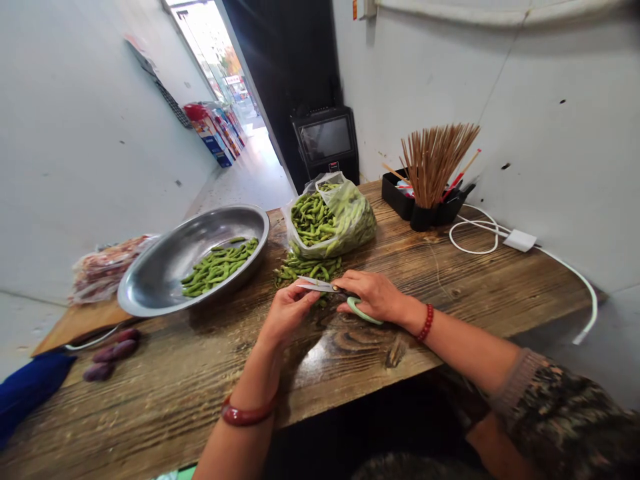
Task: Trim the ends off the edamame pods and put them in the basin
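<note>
Head view: the right hand curls its fingers around green-handled scissors, blades toward nine o'clock, by the left hand, whose thumb and fingertips pinch close, anything between them unclear. Beyond, loose pods lie at twelve, the steel bowl at ten.

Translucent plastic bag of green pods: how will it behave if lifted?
Thin, crinkled film suggests the translucent plastic bag is floppy and would sag. Its gaping mouth could spill green pods if tipped. Bulging, it's probably fairly heavy.
</note>
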{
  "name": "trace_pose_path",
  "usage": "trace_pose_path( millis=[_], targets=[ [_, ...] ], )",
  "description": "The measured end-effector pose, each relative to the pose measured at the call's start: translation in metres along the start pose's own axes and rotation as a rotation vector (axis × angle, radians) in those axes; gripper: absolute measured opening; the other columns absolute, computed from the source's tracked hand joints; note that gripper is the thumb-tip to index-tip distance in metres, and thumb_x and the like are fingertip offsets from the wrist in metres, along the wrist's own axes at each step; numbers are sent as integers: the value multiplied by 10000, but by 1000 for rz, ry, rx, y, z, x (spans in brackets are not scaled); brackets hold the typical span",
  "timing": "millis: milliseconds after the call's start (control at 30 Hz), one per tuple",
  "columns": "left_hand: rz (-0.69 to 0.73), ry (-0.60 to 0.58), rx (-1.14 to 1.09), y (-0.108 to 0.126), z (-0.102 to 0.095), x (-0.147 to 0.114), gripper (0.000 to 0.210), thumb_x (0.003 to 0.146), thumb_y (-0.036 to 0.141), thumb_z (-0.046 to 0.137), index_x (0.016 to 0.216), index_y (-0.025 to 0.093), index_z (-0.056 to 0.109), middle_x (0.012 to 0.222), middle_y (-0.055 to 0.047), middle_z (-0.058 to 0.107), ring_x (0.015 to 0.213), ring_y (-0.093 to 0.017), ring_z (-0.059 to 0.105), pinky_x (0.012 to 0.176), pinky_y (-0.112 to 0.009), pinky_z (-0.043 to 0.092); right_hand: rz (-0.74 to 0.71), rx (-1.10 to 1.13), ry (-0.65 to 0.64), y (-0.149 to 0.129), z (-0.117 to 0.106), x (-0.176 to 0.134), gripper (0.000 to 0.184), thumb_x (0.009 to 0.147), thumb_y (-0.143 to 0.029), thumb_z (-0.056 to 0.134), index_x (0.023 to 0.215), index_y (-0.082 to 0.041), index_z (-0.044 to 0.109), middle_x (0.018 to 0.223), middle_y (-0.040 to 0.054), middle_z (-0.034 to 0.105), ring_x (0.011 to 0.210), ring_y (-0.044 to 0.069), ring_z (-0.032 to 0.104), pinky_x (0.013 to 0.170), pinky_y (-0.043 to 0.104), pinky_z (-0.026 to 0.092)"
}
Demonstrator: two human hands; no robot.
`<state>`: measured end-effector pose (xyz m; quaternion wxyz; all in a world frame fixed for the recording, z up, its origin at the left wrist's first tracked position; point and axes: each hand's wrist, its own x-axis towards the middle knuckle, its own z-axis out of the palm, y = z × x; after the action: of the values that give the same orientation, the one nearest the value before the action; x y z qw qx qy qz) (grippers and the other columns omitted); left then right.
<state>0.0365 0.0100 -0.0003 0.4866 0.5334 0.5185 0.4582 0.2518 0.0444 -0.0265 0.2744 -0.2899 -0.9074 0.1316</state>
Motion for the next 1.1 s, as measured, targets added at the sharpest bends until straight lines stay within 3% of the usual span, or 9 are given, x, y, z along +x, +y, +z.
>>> trace_pose_path(
  millis=[200, 433, 600, 767, 967, 1100],
  targets=[
    [-7, -4, 6, 0, -2, 0, 169, 698, 294, 769, 806, 164, 772, 762, -38, 666, 555, -92, 478, 465, -204, 327, 10, -4, -15, -2, -2, 0, 416, 857, -376, 665, 1213, -183, 567, 1019, 66, 628, 888, 189, 615, 720, 265, 469],
    [-115, -69, -76, -4, -6, 0, 205, 687, 318, 785, 812, 157, 769, 629, -5, 581, 437, -42, 310, 394, -194, 205, -4, -46, -31, -6, -7, -1, 408, 859, -357, 666, 1209, -172, 569, 990, 73, 619, 856, 196, 608, 687, 271, 451],
    [-186, -144, -146, -5, -15, 0, 223, 663, 310, 808, 819, 155, 766, 606, -4, 568, 439, -42, 303, 393, -192, 191, -45, -45, -48, -5, -9, -1, 380, 867, -382, 654, 1189, -196, 574, 968, 60, 610, 840, 179, 600, 680, 256, 432],
    [-192, -145, -140, -5, -18, 0, 230, 666, 327, 807, 820, 161, 772, 653, -14, 599, 440, -32, 291, 387, -188, 182, -56, -19, -70, -5, -10, -1, 363, 872, -388, 647, 1176, -200, 582, 964, 50, 614, 809, 164, 603, 668, 249, 425],
    [-168, -147, -156, 0, -10, -1, 237, 671, 307, 806, 810, 126, 746, 615, -13, 596, 478, -58, 448, 425, -168, 352, 80, 4, 29, 0, -6, 0, 389, 864, -375, 660, 1197, -192, 576, 981, 58, 621, 833, 173, 607, 677, 253, 442],
    [-152, -40, -297, 2, -10, 1, 229, 669, 251, 810, 831, 133, 699, 655, -22, 647, 562, -92, 582, 530, -186, 480, 113, 43, 113, 2, -7, 0, 426, 861, -384, 662, 1221, -180, 560, 986, 64, 614, 810, 167, 599, 692, 262, 461]
  ],
)
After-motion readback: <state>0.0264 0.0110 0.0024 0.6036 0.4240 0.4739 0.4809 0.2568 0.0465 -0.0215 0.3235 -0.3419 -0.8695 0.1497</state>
